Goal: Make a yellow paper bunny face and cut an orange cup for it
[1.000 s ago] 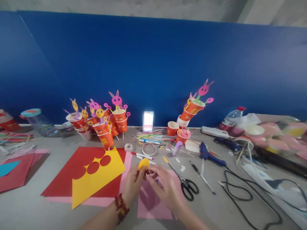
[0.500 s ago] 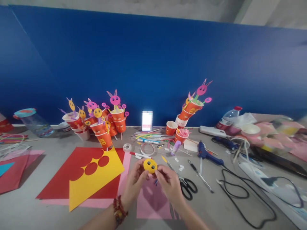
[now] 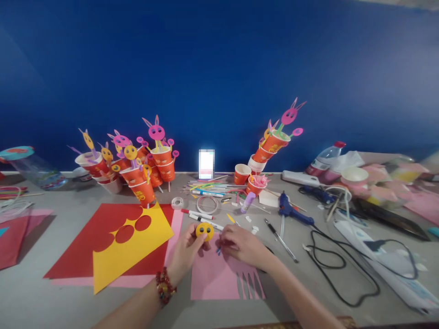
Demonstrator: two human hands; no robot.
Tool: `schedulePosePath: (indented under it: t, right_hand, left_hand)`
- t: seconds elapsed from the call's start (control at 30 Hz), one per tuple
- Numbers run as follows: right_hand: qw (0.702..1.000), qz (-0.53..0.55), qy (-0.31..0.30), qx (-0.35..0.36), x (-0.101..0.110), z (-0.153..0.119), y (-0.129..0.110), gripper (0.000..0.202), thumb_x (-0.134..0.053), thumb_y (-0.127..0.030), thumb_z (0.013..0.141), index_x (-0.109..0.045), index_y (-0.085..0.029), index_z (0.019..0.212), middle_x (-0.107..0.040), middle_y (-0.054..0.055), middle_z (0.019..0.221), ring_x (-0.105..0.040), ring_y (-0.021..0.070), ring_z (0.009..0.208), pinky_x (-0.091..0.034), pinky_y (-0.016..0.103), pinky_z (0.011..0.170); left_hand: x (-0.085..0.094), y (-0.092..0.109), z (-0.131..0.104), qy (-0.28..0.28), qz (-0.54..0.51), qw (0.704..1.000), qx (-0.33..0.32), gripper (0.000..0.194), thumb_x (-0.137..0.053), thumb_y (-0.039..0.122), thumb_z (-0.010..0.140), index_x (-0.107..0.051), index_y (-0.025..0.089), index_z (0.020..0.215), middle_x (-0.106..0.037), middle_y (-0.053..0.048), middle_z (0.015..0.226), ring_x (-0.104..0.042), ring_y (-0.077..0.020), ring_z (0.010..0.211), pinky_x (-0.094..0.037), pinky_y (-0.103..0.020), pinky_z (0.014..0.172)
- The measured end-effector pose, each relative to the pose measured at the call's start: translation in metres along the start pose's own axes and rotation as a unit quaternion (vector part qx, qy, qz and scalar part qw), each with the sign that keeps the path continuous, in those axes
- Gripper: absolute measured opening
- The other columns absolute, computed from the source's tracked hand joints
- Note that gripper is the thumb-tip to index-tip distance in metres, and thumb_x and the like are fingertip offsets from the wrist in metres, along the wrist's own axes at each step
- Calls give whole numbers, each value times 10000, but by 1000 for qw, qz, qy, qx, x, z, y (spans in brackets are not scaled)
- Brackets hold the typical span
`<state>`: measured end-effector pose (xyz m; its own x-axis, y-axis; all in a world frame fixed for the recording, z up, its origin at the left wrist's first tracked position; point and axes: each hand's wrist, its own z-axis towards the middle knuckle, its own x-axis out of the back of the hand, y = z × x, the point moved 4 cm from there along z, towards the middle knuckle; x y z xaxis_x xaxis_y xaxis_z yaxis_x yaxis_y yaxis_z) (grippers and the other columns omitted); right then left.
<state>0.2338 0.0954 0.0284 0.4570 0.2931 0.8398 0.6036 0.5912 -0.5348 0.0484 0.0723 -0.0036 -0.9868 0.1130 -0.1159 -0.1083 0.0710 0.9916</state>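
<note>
My left hand (image 3: 188, 246) pinches a round yellow paper face (image 3: 205, 232) with two dark eyes, above the top edge of a pink sheet (image 3: 212, 278). Just right of it, my right hand (image 3: 240, 244) is bent down over the sheet with its fingers together. Small blue pieces (image 3: 218, 251) show at its fingertips; whether they are gripped is too small to tell. The pink sheet has several slits cut at its lower right. Left of my hands, a yellow sheet (image 3: 137, 251) with round cut-outs lies on a red sheet (image 3: 78, 242).
Orange cups (image 3: 141, 192) with paper rabbit faces stand at the back left, more (image 3: 262, 155) at the back right. Pens, a purple glue stick (image 3: 247, 203), a black pen (image 3: 281, 240), a blue glue gun (image 3: 291, 211), a black cable (image 3: 343, 283) and a power strip (image 3: 384, 265) lie around.
My right hand has let go of the yellow face and moved down over the pink sheet beside the blue pieces. The face stays in my left hand. The view has shifted slightly.
</note>
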Motion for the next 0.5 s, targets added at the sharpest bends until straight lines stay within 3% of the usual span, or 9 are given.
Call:
schedulePosePath:
  t: [0.2,0.5]
  right_hand:
    - [1000,-26,-14,2,-10,1,-4,227,-579,-23,772,-652,-185,913,-642,54,964,-591,213,925,-452,291,791]
    - [998,54,5,-17,-11,-3,6,227,-569,-23,781,-661,-199,891,-682,23,912,-611,185,881,-433,265,779]
  left_hand:
    - [2,-8,0,-4,40,999,-3,292,-607,468,892,-562,187,958,-600,21,674,-567,-136,621,-435,-227,560]
    - [2,-14,1,-19,24,999,11,296,-646,471,870,-551,192,901,-575,24,717,-552,-127,638,-438,-226,579]
